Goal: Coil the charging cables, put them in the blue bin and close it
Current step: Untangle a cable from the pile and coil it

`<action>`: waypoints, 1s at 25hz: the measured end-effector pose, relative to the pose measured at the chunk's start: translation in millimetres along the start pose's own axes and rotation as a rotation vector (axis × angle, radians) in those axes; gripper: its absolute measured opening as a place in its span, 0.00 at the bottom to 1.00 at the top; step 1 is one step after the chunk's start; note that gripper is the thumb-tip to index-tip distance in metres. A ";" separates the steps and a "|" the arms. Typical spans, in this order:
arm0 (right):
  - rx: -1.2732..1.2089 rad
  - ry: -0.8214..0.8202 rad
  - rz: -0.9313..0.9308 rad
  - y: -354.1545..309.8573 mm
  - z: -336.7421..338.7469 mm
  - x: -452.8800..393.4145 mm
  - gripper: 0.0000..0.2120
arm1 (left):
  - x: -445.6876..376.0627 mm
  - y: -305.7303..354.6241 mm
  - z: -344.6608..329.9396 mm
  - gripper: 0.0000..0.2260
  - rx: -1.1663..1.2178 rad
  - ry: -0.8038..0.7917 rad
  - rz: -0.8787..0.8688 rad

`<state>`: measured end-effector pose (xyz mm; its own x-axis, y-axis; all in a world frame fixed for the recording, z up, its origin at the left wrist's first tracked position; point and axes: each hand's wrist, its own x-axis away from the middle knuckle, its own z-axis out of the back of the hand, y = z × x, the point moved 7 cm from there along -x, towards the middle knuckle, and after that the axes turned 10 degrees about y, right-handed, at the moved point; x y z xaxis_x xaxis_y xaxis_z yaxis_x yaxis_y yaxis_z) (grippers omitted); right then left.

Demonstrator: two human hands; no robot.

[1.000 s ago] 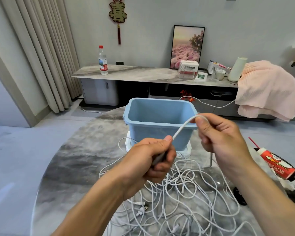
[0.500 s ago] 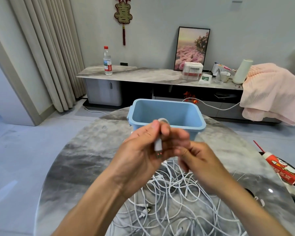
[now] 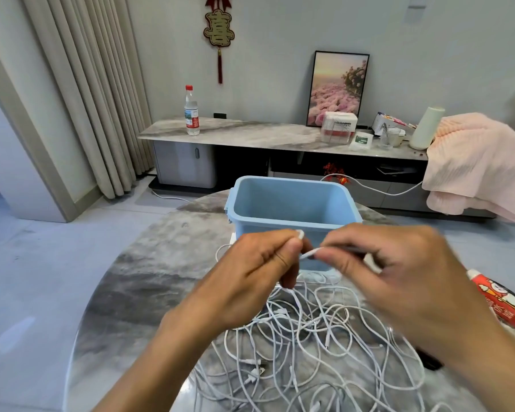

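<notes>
Head view. The left hand (image 3: 252, 281) pinches a white charging cable (image 3: 308, 253) between thumb and fingertips, with one white end (image 3: 300, 233) showing above the forefinger. The right hand (image 3: 399, 275) pinches another part of the same cable just beside it. This hand is motion-blurred, so its exact finger positions cannot be read. Both hands are raised above the round marble table (image 3: 149, 281), directly in front of the blue bin (image 3: 289, 203).

The bin stands open at the far side of the table. The visible part of its interior holds no cable. What appears to be a white lid (image 3: 318, 275) lies under the bin, mostly hidden.

The remaining cables form a loose tangled pile (image 3: 318, 346) on the table below the hands.

Judged step: forming loops in the first cable.

Risks:
- The held cable trails down into the pile. Pulling it may drag or knot the other cables.
- A slack pinch may let the finished loops spring open.
- A red carton (image 3: 501, 304) lies near the right hand. A wide winding motion may strike it.
</notes>
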<state>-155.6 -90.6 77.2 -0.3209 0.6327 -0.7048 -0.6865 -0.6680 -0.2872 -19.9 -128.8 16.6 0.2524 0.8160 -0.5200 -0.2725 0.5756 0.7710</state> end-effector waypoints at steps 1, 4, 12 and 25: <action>-0.048 0.083 0.004 8.5 12.9 -3.0 0.07 | 2.2 2.9 -6.7 0.14 0.138 -0.083 0.081; -0.273 0.245 -0.077 37.2 21.4 -1.8 0.05 | 10.2 16.2 -29.8 0.14 0.564 -0.268 0.299; -0.606 0.099 -0.497 42.0 -75.8 32.4 0.10 | 3.0 -5.2 -19.9 0.09 1.300 0.144 0.464; -0.025 0.017 0.001 5.2 10.5 0.1 0.09 | 4.9 6.4 -17.1 0.10 0.008 -0.135 0.024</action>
<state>-166.1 -89.9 82.5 -0.3101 0.6255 -0.7159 -0.6695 -0.6783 -0.3026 -36.2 -120.2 12.8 0.3689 0.8147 -0.4473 -0.2731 0.5550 0.7857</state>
